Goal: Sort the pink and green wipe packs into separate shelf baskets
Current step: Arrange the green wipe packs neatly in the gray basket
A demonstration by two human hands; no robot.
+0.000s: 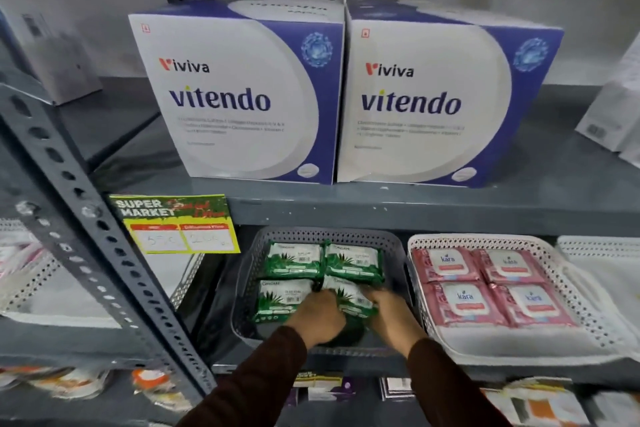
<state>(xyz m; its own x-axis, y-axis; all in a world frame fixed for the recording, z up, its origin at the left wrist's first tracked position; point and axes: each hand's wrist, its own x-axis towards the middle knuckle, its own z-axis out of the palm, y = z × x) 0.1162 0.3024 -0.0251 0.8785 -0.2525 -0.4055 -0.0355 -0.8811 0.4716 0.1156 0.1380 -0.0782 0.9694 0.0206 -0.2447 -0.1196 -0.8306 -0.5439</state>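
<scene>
Seating the front-right green wipe pack (349,298) in the grey basket (391,243), my left hand (317,317) and right hand (388,314) both grip it; next I release, pink packs (491,282) look sorted.

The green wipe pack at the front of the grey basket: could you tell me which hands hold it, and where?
Both: left hand at the front-right green wipe pack's left edge, right hand at its right front corner.

You're standing in a shop: a supermarket price tag (176,222) hangs on steel shelving (415,210) stocked with boxed goods (239,94).
</scene>
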